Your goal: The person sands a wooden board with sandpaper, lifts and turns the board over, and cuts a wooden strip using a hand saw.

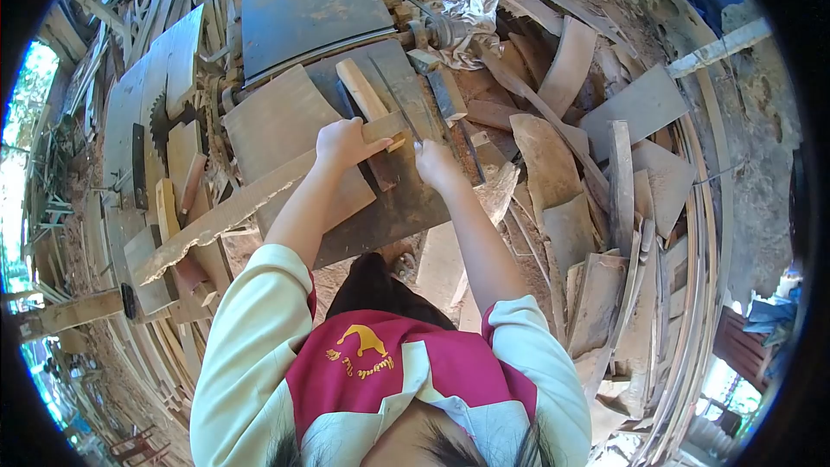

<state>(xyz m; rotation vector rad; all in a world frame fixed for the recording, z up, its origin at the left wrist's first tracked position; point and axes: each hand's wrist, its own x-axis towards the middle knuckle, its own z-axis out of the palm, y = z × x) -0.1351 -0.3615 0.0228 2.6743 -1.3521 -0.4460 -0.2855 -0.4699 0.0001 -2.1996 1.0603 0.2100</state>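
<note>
My left hand (342, 142) is closed over a long wooden board (238, 206) with one ragged edge, near the board's right end. The board slants down to the left, past the edge of the dark worktable (385, 223). My right hand (437, 164) is closed on the near end of a thin, dark, rod-like tool (393, 93), which points away from me beside the board's end. A pale wood block (361, 89) lies just beyond my left hand. Under the board is a flat brown sheet (281, 117).
A toothed circular saw blade (159, 124) stands up at the left, near a wooden-handled tool (192, 186). A large grey panel (313, 4) is at the back. Offcuts and curved wood scraps (546, 156) are heaped at the right, with crumpled foil (474, 17) behind.
</note>
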